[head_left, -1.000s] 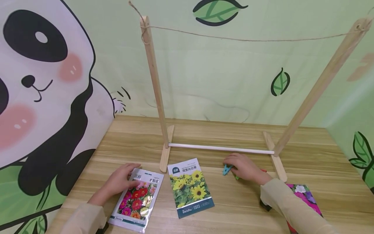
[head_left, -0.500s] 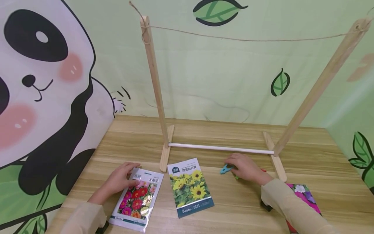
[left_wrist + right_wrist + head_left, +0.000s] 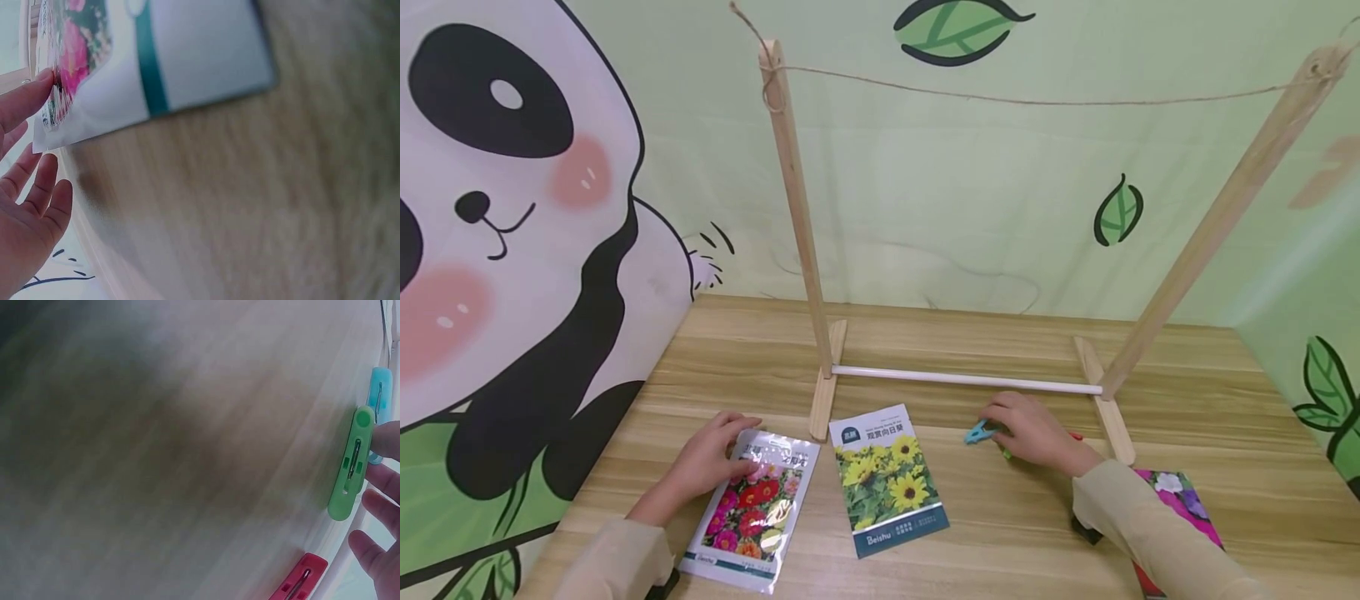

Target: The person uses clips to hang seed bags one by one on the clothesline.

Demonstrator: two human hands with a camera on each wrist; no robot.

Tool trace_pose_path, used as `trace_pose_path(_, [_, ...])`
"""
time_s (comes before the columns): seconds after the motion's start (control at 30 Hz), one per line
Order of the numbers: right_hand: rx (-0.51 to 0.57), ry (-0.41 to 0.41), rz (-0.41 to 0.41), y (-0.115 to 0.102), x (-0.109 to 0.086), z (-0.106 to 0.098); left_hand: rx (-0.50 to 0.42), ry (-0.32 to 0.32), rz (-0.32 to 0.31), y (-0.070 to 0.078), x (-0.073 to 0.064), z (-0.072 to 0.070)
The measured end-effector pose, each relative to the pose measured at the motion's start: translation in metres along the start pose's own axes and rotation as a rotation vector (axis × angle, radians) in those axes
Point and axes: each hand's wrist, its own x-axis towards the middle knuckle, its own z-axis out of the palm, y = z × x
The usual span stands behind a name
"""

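Note:
My left hand (image 3: pixel 706 454) pinches the upper left edge of a seed packet (image 3: pixel 752 517) printed with red, pink and orange flowers, thumb on its front and fingers behind. In the left wrist view, the packet's edge (image 3: pixel 150 122) stands tilted over the wood. At the right, my right hand (image 3: pixel 1026 429) holds a blue clothespin (image 3: pixel 979 432) between thumb and finger, low over the table. Just beside that hand lies a green clothespin (image 3: pixel 350 465), which overlaps the blue one in the right wrist view. A red clothespin (image 3: pixel 303 578) lies further off.
A sunflower seed packet (image 3: pixel 891 483) lies between the hands. Part of another packet (image 3: pixel 1187 504) with pink and purple flowers shows beneath the right sleeve. Behind stands a rack with two wooden posts (image 3: pixel 797 208), a white rod (image 3: pixel 962 379) and a slack string (image 3: pixel 1022 101) across the top.
The blue clothespin has turned and shifted slightly left in my right fingers. The top of the packet in my left hand has bent up a little. The other packets lie as before.

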Motion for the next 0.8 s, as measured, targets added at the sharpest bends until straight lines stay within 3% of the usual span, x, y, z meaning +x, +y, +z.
trace_pose_path(0.8, [0.01, -0.006, 0.058, -0.0031, 0.002, -0.0076, -0.027, 0.051, 0.001, 0.007, -0.0026, 0.0028])
